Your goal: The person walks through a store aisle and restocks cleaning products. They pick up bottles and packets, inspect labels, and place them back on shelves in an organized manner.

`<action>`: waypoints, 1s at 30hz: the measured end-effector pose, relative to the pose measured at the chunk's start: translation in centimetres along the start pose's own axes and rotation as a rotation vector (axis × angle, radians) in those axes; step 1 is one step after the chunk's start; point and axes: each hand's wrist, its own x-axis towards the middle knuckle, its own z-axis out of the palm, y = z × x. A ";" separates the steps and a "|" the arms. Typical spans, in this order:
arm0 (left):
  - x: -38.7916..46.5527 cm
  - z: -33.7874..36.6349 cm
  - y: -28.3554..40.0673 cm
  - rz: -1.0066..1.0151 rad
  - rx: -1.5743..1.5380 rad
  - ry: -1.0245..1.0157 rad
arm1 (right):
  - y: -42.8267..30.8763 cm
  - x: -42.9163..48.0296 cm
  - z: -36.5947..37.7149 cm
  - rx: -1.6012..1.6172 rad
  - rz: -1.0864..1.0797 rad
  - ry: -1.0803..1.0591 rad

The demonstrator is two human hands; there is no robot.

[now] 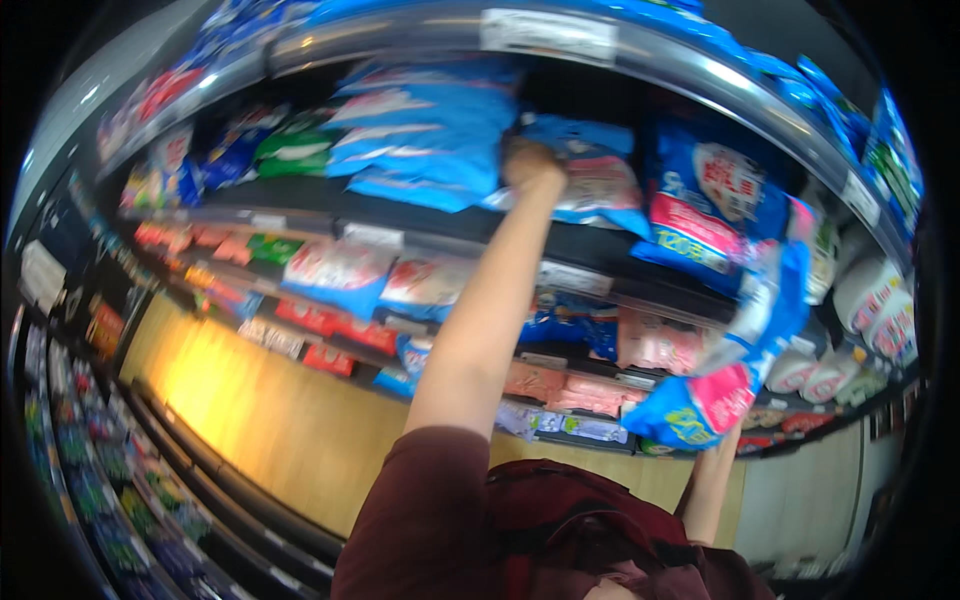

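My left hand [534, 163] reaches into the shelf, at the gap between a stack of light blue bags [427, 142] and a blue-and-white bag [600, 176]. It is blurred and its fingertips are hidden, so I cannot tell whether it grips either. Down on the right, my right hand [729, 437] is mostly hidden behind a bulging blue, white and pink detergent bag [724, 390], which it holds up in front of the lower shelves. Standing upright on the same shelf is a large dark blue and pink detergent bag [701, 202].
Above my hand runs an upper shelf edge [435, 37] with a price label. Lower tiers hold white-and-blue bags [337, 270] and pink packs [656, 341]. White bottles [874, 292] stand at the right. Another stocked shelf [112, 465] borders the wood-look floor [270, 405] at lower left.
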 end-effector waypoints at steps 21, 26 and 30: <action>6.2 0.7 -1.2 0.033 -0.335 -0.116 | -5.8 0.6 10.6 -0.057 -0.038 0.370; 8.9 3.7 -1.6 -0.119 -0.943 -0.340 | -6.2 -0.5 8.6 -0.039 0.024 0.381; 7.0 4.0 -0.7 0.028 -1.236 -0.402 | -5.3 -1.4 8.5 -0.051 0.027 0.481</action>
